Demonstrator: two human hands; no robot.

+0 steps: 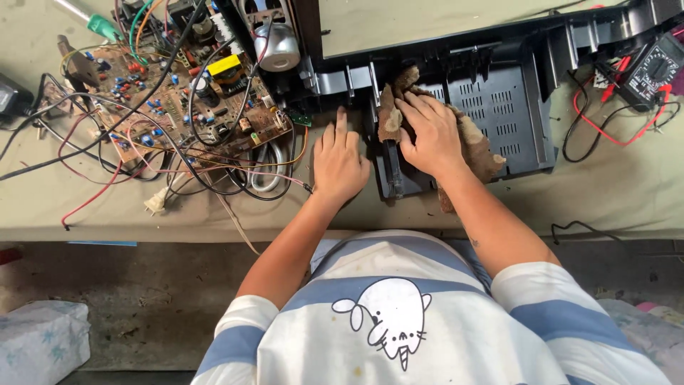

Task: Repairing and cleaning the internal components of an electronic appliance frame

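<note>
Right hand (429,135) is laid flat, fingers spread, on a brown rag (476,146); the rag is pressed against the black plastic housing (513,107). Nothing is pinched: the palm and fingers just bear down on the cloth. The rag is bunched, with one end sticking up past the fingertips near the housing's inner edge and the other end trailing out to the right of the wrist over the vented panel.

Left hand (339,160) is rested palm-down on the table (627,192), just beside the housing's left edge, fingers together and extended, index fingertip reaching toward the housing's frame. Nothing is held by it; whether the housing edge is actually touched can't be told.

The housing lies open side up across the top right of the table, its slotted vent grille seen just right of the right hand.

To the left of the left hand, a brown circuit board (178,93) is laid out, populated with blue and dark parts and a yellow-topped block, draped in a tangle of red, black and white wires (121,167). A grey metal cone-shaped part (278,48) sits at the board's upper right, next to the housing.

A multimeter (652,71) with red and black leads is placed at the far right, well apart from both hands. A green-handled tool (102,27) is seen at the top left.
</note>
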